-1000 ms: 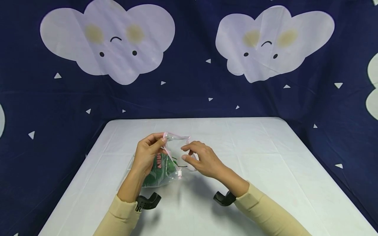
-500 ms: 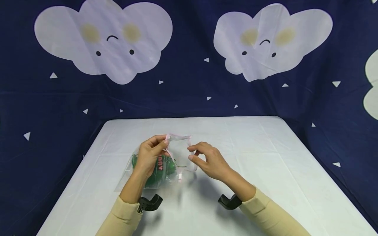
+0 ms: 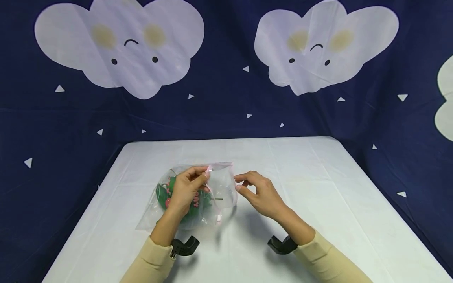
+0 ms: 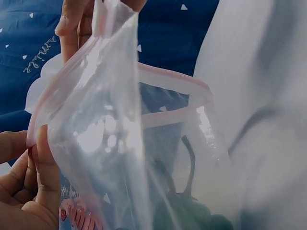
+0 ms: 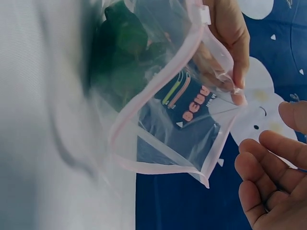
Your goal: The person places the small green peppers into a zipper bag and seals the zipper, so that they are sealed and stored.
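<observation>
A clear zip bag (image 3: 225,179) with a pink rim and pink printing stands tilted over the table, its mouth spread toward the right. Inside are green peppers (image 4: 192,213) with thin stems. My left hand (image 3: 186,192) pinches the pink rim between thumb and fingers, covering part of the bag in the head view. Beside the bag's right edge is my right hand (image 3: 261,192), its fingers loosely bent. In the right wrist view those fingers (image 5: 266,160) hold nothing and stand apart from the rim. A white slider (image 5: 205,15) sits at one end of the zip.
A white cloth covers the table (image 3: 318,188). Behind it hangs a dark blue curtain (image 3: 226,59) with pale cloud faces and small triangles. Black camera mounts (image 3: 185,246) sit at both wrists, next to beige sleeves (image 3: 146,259).
My left hand has shifted right with the rim, and more of the bag and its green contents shows on the left. My right hand has drawn right as well. The head view shifts slightly.
</observation>
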A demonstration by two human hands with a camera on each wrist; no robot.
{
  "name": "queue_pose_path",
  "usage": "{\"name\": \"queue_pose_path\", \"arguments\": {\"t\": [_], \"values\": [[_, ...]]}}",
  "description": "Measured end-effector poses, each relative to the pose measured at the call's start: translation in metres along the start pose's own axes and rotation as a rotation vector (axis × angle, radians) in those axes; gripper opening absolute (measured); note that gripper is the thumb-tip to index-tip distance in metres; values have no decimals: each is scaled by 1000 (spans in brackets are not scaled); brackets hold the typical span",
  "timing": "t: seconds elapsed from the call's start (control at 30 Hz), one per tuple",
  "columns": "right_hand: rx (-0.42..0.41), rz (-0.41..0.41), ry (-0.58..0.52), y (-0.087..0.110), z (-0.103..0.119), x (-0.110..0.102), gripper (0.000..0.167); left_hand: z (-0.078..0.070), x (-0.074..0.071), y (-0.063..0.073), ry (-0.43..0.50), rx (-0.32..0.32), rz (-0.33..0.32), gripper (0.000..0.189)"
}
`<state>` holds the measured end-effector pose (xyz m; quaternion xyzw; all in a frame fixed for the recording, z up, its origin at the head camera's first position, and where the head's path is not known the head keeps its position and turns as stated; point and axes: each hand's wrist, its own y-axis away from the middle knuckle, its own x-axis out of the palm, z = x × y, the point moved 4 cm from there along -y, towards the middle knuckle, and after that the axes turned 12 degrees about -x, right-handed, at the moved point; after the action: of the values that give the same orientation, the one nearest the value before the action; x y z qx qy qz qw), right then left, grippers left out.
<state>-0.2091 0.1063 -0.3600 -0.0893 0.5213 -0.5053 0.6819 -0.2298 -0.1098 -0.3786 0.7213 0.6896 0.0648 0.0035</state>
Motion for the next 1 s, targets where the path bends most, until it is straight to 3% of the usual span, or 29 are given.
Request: {"name": "queue_pose_path", "arguments": {"t": [0.4,0.63,0.8,1.0], "values": [[102,-9,-41,16,-6,-4,20,11,11,1,-124,8,-15,21],[239,0,-86,32,-12,-2,20,14,19,4,-203,82,-68,17],[277,-3,-112,39,-16,0,20,14,23,5,-246,123,-99,17],[306,6,-131,44,-17,3,20,16,25,6,-298,148,-89,17]]}}
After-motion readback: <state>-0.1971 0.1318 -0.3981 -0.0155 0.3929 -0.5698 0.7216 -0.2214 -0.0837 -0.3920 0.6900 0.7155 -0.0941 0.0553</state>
